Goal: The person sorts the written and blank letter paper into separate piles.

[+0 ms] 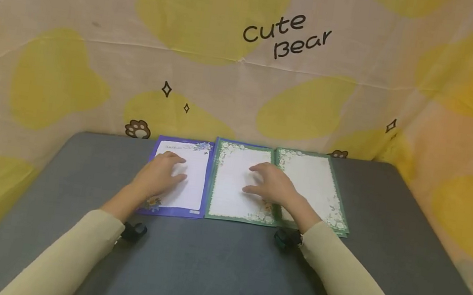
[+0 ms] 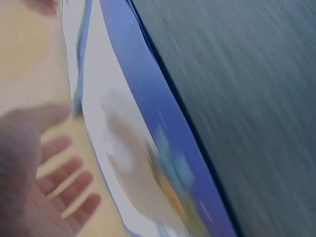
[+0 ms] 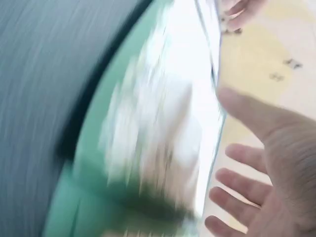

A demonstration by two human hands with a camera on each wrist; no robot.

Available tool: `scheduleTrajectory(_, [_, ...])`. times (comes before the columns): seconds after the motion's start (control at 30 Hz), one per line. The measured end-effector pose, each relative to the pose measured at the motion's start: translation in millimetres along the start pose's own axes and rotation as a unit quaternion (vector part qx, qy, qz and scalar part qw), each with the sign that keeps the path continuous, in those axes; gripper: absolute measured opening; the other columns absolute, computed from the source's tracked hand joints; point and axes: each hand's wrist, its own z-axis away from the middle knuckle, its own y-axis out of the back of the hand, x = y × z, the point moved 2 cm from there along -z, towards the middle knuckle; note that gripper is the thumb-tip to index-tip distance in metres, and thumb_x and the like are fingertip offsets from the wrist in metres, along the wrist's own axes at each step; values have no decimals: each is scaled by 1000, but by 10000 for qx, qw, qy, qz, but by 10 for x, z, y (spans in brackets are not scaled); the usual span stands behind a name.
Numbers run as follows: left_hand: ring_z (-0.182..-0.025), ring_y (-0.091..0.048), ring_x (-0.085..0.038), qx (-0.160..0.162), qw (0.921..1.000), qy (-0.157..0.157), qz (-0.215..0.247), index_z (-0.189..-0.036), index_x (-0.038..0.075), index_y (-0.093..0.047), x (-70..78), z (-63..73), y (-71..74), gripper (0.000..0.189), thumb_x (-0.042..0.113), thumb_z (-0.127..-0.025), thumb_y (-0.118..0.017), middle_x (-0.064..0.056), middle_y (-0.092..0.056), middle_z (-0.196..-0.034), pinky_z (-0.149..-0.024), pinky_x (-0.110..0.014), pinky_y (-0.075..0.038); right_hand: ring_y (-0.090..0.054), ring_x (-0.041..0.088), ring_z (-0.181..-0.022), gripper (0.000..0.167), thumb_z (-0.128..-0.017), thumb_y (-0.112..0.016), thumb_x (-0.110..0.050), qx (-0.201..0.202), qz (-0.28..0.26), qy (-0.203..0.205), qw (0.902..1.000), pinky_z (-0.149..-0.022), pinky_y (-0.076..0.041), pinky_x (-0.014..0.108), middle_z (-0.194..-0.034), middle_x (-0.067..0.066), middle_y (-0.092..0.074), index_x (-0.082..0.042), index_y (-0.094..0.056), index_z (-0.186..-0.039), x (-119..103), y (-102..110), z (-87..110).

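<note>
Three bordered sheets of paper lie side by side near the table's far edge. Over the purple-bordered sheet [image 1: 187,196] on the left hovers my left hand [image 1: 161,175], thumb and fingers spread and nothing between them. My right hand [image 1: 274,185] is above the green-bordered sheet [image 1: 231,186] in the middle, its fingers also apart and holding nothing. Partly behind my right wrist lies another green-bordered sheet [image 1: 311,177], with white flowers along its border. A purple edge shows behind the middle sheet's top. Both wrist views are blurred, with each hand's shadow on the paper below.
The sheets rest on a dark grey table [image 1: 211,269]. Behind it hangs a pale cloth [image 1: 209,79] with yellow patches and "Cute Bear" lettering. A black device [image 1: 134,231] is at my left wrist and another dark device [image 1: 287,239] at my right.
</note>
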Motion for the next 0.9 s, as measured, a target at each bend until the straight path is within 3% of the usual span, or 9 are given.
scheduleTrajectory(0.1, [-136,-51,-42,-323,9976,-610,73,-137,3,-61,219,-108,-108,56,34,-92,-73,-22,-57,-143,-117,-57,-39,-38,38,-149,83,-84,-79,-49,-388,476,159,9980,-121,-34,56,-160,17,-41,-9,-48,-151,152,47,19])
scheduleTrajectory(0.2, [-146,-42,-39,-720,9925,-967,191,-144,7,-55,392,-224,-214,68,42,-89,-76,-18,-49,-154,-123,-55,-32,-30,39,-153,91,-83,-79,-51,-633,611,339,9955,-124,-28,57,-164,18,-34,-8,-43,-154,251,59,26])
scheduleTrajectory(0.37, [-155,-24,-38,-1196,9861,-1126,241,-153,12,-44,514,-399,-350,82,47,-87,-77,-14,-32,-165,-127,-58,-20,-29,36,-154,86,-86,-75,-54,-863,558,319,9942,-126,-23,58,-165,15,-32,-10,-43,-154,334,22,43])
scheduleTrajectory(0.5, [-156,-23,-38,-1406,9832,-1129,275,-154,11,-44,501,-456,-421,76,43,-91,-74,-14,-32,-165,-128,-58,-16,-32,36,-153,84,-87,-74,-55,-771,612,238,9949,-124,-29,57,-164,13,-36,-12,-45,-153,330,5,58])
scheduleTrajectory(0.67, [-143,-47,-36,-1023,9878,-1091,444,-141,11,-60,480,-479,-447,57,34,-91,-76,-11,-56,-150,-122,-54,-34,-57,33,-134,71,-87,-77,-46,-363,515,318,9975,-113,-45,51,-145,10,-61,-13,-55,-146,304,27,82])
scheduleTrajectory(0.77, [-133,-58,-34,-716,9910,-928,647,-132,14,-69,495,-476,-432,45,30,-90,-77,-9,-67,-138,-115,-52,-43,-60,33,-129,64,-89,-77,-40,0,110,268,9996,-110,-48,50,-138,11,-66,-11,-59,-142,302,57,103])
scheduleTrajectory(0.9, [-134,-57,-35,-544,9922,-598,948,-130,17,-70,512,-442,-395,42,29,-91,-76,-9,-68,-136,-116,-53,-42,-62,37,-126,62,-98,-64,-44,693,-730,-298,9945,-103,-53,52,-139,20,-62,-4,-55,-144,321,121,148])
